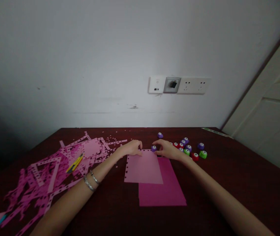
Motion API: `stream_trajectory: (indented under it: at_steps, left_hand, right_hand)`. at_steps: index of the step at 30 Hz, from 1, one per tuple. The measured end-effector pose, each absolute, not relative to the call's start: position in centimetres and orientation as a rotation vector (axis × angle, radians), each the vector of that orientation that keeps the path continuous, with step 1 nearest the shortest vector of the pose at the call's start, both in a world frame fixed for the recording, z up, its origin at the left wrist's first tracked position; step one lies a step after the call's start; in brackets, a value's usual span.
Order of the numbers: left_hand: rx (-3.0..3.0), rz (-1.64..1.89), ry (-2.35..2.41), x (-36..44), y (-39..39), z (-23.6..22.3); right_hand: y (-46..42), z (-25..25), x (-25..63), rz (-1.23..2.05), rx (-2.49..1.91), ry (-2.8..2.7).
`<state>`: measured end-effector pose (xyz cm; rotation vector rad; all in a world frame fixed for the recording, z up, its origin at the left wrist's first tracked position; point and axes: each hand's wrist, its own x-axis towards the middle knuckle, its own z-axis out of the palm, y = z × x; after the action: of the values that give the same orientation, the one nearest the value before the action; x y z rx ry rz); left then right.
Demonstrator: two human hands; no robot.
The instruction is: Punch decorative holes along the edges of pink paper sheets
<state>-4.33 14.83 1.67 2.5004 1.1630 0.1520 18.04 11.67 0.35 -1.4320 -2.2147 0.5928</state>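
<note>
"What's nearest?"
"Magenta sheets (161, 195), partly under a pale pink sheet (143, 168) with holes along its left edge."
"And the left hand (132, 147)?"
"At that sheet's far left corner, thumb and fingers curved, a gap showing between them."
"The purple craft punch (154, 148)?"
"At the sheet's far edge, pinched between thumb and forefinger of the right hand (167, 149)."
"Beyond?"
"Another purple punch (160, 135), standing apart."

Right hand (167, 150) on purple punch (154, 148)
</note>
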Motion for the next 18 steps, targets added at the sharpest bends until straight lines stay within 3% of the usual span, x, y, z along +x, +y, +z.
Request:
stream_trajectory:
  at_steps: [18]
  left_hand:
    - [2.420,0.089,1.203,-4.9,15.4,1.3]
  right_hand:
    - [10.8,3.3,19.9,0.388,-1.507,-2.319]
